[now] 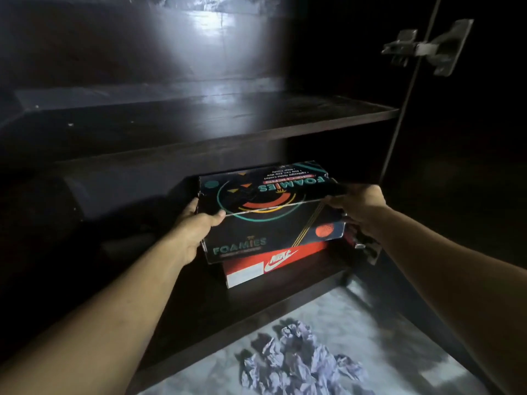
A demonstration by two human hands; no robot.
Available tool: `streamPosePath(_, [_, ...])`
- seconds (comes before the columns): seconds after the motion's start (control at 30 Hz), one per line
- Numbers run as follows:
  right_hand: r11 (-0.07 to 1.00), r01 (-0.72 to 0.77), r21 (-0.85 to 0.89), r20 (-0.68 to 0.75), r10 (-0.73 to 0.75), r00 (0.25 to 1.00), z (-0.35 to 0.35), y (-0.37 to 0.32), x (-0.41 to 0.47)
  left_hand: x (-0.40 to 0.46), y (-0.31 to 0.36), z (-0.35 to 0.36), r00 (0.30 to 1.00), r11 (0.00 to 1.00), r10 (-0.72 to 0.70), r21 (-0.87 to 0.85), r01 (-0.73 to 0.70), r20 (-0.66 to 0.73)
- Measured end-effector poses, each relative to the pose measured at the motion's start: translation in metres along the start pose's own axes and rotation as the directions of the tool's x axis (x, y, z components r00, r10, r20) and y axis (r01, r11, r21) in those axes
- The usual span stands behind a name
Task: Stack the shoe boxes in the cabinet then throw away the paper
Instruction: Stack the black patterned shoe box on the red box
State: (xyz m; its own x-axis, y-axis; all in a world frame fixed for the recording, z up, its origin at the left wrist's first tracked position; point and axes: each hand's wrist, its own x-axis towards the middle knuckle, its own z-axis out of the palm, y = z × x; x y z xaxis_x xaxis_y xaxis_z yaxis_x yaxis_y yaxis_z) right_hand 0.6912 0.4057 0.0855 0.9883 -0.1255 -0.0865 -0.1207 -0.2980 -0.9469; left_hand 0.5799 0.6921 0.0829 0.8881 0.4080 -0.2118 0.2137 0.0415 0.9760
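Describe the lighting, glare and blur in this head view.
Head view: very dim, cabinet sides lost in black; a pale glare patch on the cabinet back panel; the black shoe box is readable; the crumpled paper is softly blurred; wide-angle bending at the edges.
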Motion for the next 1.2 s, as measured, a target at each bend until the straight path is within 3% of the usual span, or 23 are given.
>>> streamPosePath(0.17, [1.0,0.03,-0.008,-0.092,-0.03,0.995,0.03,-0.002,0.029,0.036,-0.013,0.008,0.999,0.999,0.03,-0.04,-0.031,-0.03])
streamPosePath(0.37, [0.988,0.053,0.142,0.013,-0.055,0.998,0.044,0.016,0.052,0.06,-0.033,0.025,0.998,0.996,0.018,-0.086,-0.023,-0.064])
streamPosePath(0.5, [0.988,0.107,-0.111,0.096,-0.097,0.991,0.049,0.023,0.055,0.063,-0.048,0.035,0.993,0.998,0.026,-0.058,-0.033,-0.118])
streamPosePath(0.63, [0.894,0.066,-0.444,0.023,-0.062,0.998,0.047,0.019,0.048,0.058,-0.054,0.04,0.98,0.998,0.034,-0.051,-0.044,-0.195])
streamPosePath(0.7, [0.87,0.044,-0.49,-0.015,-0.059,0.998,0.046,0.016,0.044,0.055,-0.053,0.042,0.976,0.999,0.013,-0.044,-0.023,-0.218])
streamPosePath(0.97, [0.828,0.071,-0.556,0.096,-0.021,0.995,0.02,0.003,0.002,0.025,-0.046,0.051,0.95,0.988,0.024,0.155,0.026,-0.312])
streamPosePath(1.07, [0.801,0.094,-0.591,0.135,-0.016,0.991,-0.011,-0.006,-0.03,-0.002,-0.033,0.065,0.961,0.963,0.047,0.268,0.029,-0.274])
streamPosePath(1.2, [0.806,0.08,-0.586,0.169,0.024,0.985,-0.064,-0.016,-0.085,-0.054,-0.005,0.093,0.99,0.926,0.077,0.377,-0.027,-0.116])
